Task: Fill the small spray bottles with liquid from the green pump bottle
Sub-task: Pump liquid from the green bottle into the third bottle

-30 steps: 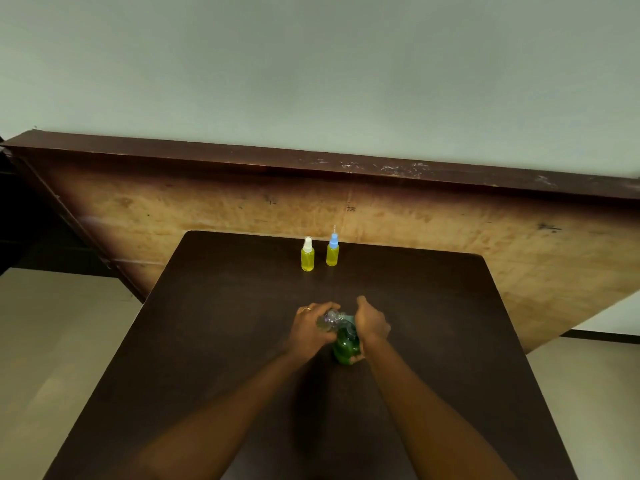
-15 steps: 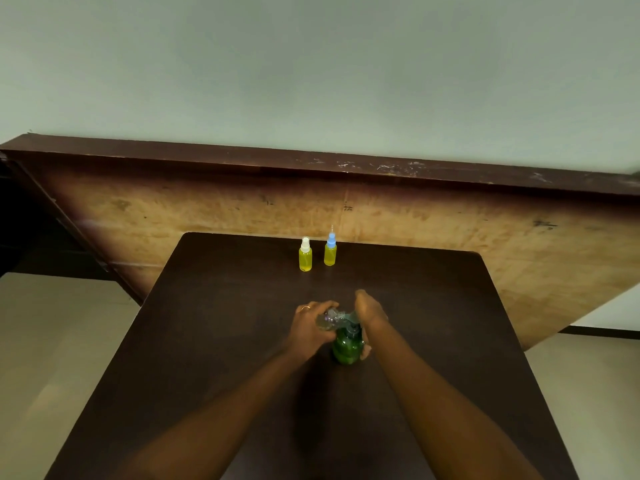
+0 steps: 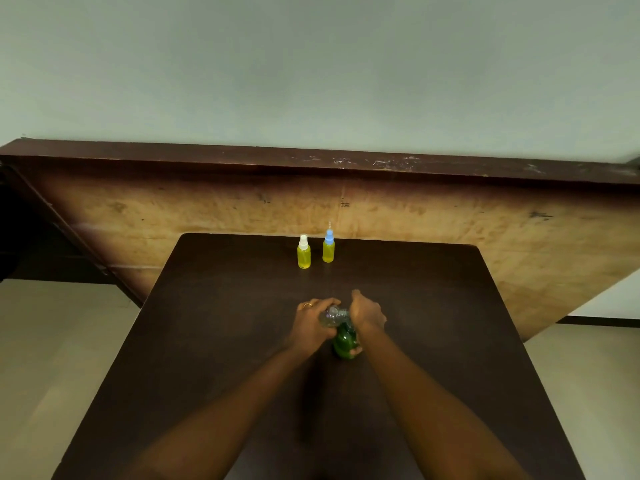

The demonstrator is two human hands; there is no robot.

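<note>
Table (image 3: 221, 341): dark brown, smooth matt top, rounded far corners. It fills the lower centre of the frame. Behind it is a worn, scuffed tan wooden board (image 3: 450, 230) with a dark, chipped rim, and a pale plain wall above that.

Small spray bottles, count 2: upright near the table's far edge, centre of frame, just beside each other and not touching. Both are slim clear plastic cylinders holding yellow liquid. The white-capped spray bottle (image 3: 303, 252) is on the left and the blue-capped spray bottle (image 3: 328, 247) on the right.

Green pump bottle (image 3: 343, 341), count 1: translucent green with a rounded body, upright on the table at centre frame. It stands below the yellow pair and well apart from them. At its top is a clear plastic piece (image 3: 331, 315), glinting; pump head or separate small bottle, cannot tell.

Hands, count 2; bare forearms enter from the bottom edge.
- Left hand (image 3: 311, 327): fingers curled over the clear plastic piece from the left, gripping it. There is a ring (image 3: 307, 305) on one finger.
- Right hand (image 3: 367, 313): wrapped round the green pump bottle's upper part from the right. Fingertips show at the body's lower right.
</note>
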